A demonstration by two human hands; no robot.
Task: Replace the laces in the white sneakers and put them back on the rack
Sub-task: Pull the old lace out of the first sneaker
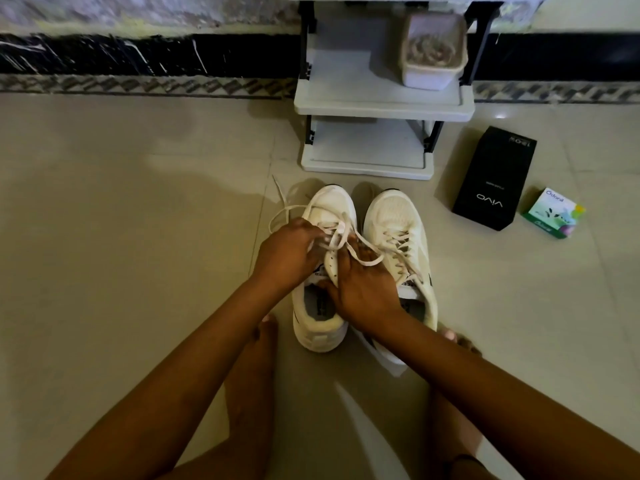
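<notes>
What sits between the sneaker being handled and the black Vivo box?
In the head view, the other white sneaker, laced, stands right beside it; then a strip of bare floor tile reaches the black box.

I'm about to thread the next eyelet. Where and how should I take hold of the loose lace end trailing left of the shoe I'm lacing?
Probably pinch the lace end just behind its tip, coming from above on the left. It stretches out straight over the tiles past the toe of the left sneaker, with nothing lying across it there.

Top of the rack (382, 107) beyond view.
</notes>
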